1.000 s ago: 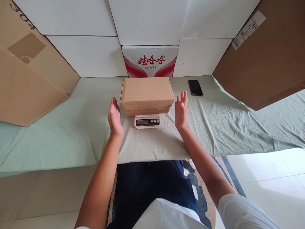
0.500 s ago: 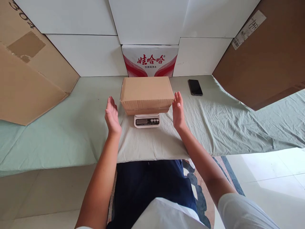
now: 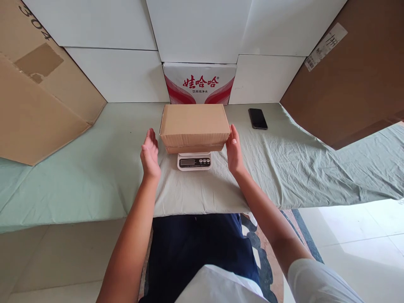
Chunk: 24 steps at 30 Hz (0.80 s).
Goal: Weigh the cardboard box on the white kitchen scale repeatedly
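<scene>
Cardboard box (image 3: 195, 125) sits closed on small digital scale (image 3: 193, 161), centre of table under pale green sheet (image 3: 94, 168). Scale display and buttons face person.

Left hand (image 3: 149, 153): flat, palm toward box's left end, fingers straight and pressed together, clear gap to box, holds nothing.

Right hand (image 3: 234, 149): flat, palm inward, fingers together, at box's right end; fingertips at or touching lower corner, contact not certain.

Black phone (image 3: 257, 118) lies flat on sheet, right of box, apart. Red-and-white carton (image 3: 199, 83) stands just behind box, against white panels.
</scene>
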Motion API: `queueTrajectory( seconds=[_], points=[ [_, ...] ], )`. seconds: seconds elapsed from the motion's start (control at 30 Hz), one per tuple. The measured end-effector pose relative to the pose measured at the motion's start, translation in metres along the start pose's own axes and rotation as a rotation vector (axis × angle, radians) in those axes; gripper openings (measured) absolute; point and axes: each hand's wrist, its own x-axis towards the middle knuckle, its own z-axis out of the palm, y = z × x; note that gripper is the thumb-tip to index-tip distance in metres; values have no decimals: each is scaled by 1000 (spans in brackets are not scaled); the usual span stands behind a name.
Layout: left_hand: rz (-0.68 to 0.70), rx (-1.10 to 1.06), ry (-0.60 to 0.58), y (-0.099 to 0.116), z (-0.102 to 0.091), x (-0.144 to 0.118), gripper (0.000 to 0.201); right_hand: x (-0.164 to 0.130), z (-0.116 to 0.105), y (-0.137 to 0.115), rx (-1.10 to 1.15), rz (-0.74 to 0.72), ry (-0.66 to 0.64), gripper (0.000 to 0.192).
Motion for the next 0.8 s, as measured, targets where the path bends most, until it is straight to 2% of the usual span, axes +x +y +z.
queueTrajectory(
  seconds=[0.2,0.47,0.8],
  points=[
    [-43,-46,-36,10,10,-5,104,-1,1,1,19,12,-4,101],
    [-113,-10,-27,6,13,-7,113,-1,1,1,6,3,-39,99],
    [-132,6,-67,3,12,-8,107,-1,6,-3,14,-44,-80,91]
  ],
)
